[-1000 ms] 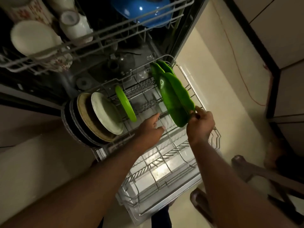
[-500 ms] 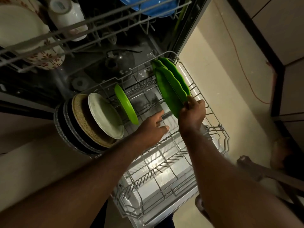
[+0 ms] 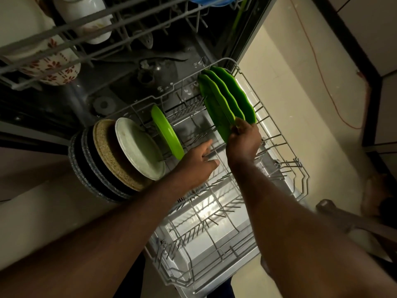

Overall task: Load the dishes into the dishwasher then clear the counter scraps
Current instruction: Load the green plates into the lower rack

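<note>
Down at the dishwasher rack (image 3: 214,214), my right hand (image 3: 242,140) pinches a standing green plate (image 3: 214,104), and my left hand (image 3: 197,161) is loose and holds nothing.

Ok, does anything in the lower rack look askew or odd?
Nothing spilled or broken. The three wavy green plates, pinched by the right hand, stand bunched together at the far right corner of the lower rack, and the dark plates on the left seem to overhang its edge.

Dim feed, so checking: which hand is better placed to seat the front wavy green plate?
Right hand: it pinches that green plate by its edge. The left hand is open over the rack, holding nothing.
</note>
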